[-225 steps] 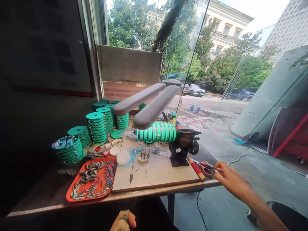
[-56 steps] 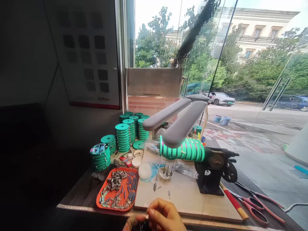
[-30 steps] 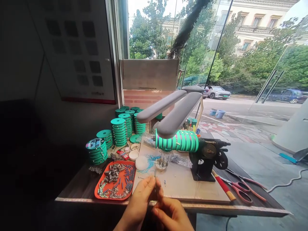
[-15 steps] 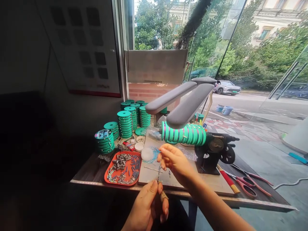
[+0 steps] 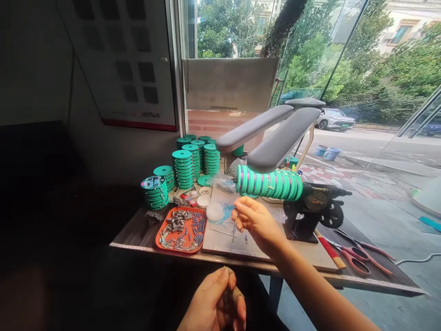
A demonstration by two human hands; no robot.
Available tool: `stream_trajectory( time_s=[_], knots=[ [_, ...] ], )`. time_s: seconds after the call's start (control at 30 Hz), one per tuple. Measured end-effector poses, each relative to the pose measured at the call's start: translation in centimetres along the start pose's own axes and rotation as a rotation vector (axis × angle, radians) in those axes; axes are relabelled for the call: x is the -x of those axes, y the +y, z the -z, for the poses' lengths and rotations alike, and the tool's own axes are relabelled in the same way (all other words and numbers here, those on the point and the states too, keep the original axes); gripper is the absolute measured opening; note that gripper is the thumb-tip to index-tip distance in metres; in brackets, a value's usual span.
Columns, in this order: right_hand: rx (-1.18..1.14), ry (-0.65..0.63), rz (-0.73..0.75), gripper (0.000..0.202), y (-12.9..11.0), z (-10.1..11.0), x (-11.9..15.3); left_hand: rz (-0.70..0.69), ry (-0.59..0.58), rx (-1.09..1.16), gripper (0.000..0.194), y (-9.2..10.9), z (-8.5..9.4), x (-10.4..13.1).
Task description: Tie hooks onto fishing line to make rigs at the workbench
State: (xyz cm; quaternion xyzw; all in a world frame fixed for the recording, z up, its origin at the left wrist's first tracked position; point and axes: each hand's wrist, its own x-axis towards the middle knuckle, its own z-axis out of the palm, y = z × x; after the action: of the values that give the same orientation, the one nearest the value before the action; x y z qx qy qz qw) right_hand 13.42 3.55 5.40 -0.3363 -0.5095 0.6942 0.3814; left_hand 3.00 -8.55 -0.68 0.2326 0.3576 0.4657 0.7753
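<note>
Above the light board [image 5: 220, 246], my right hand [image 5: 253, 220] pinches a thin dark twisted piece [image 5: 234, 227] that hangs from its fingertips. My left hand [image 5: 218, 299] is lower, in front of the table edge, its thumb and forefinger pressed together; whatever they hold is too small to make out. The two hands are apart. A thin metal rod [image 5: 222, 232] and a small dark piece [image 5: 245, 239] lie on the board. Left of it sits an orange tray [image 5: 156, 239] of metal bits and dark blue pieces. Behind my right hand lie blue strands [image 5: 227, 211] beside a round translucent lid [image 5: 214, 212].
Stacks of green spools [image 5: 182, 170] stand at the back left. A black machine [image 5: 313, 202] carries a row of green rings [image 5: 268, 183] under a grey lamp [image 5: 282, 138]. Scissors [image 5: 356, 257] and pliers [image 5: 372, 253] lie right. Small white dishes [image 5: 203, 201] stand behind the tray.
My hands have moved apart, and the twisted piece now hangs from my right hand only, away from my left fingertips. The view has shifted slightly.
</note>
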Motion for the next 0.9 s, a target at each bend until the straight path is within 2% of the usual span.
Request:
stream_trajectory(
  time_s=[0.1, 0.17, 0.23, 0.37, 0.47, 0.6, 0.73, 0.9],
  knots=[
    [0.003, -0.001, 0.011, 0.071, 0.1, 0.2, -0.2, -0.013, -0.026, -0.010, 0.040, -0.1, 0.3, -0.2],
    [0.011, -0.008, 0.023, 0.069, 0.1, 0.4, -0.3, -0.099, -0.039, -0.065, 0.034, 0.3, 0.4, -0.4],
    [0.029, -0.020, 0.023, 0.068, 0.0, 0.7, -0.4, -0.188, -0.032, -0.095, 0.028, 1.2, 0.2, -0.9],
    [0.063, -0.040, 0.005, 0.066, -0.3, 1.1, -0.5, -0.236, -0.003, -0.127, 0.043, 3.6, -1.0, -2.2],
    [0.059, -0.061, 0.009, 0.065, -0.4, 1.3, -0.5, -0.246, 0.058, -0.212, 0.032, 4.6, -1.9, -3.2],
    [0.045, -0.068, 0.022, 0.064, -0.2, 1.4, -0.6, -0.247, 0.048, -0.278, 0.025, 4.7, -2.2, -4.1],
    [0.031, -0.066, 0.024, 0.064, -0.1, 1.5, -0.6, -0.276, 0.004, -0.256, 0.027, 4.5, -2.1, -4.0],
    [0.029, -0.068, 0.024, 0.062, -0.1, 1.4, -0.6, -0.326, 0.022, -0.286, 0.030, 4.4, -1.9, -4.0]
  ],
)
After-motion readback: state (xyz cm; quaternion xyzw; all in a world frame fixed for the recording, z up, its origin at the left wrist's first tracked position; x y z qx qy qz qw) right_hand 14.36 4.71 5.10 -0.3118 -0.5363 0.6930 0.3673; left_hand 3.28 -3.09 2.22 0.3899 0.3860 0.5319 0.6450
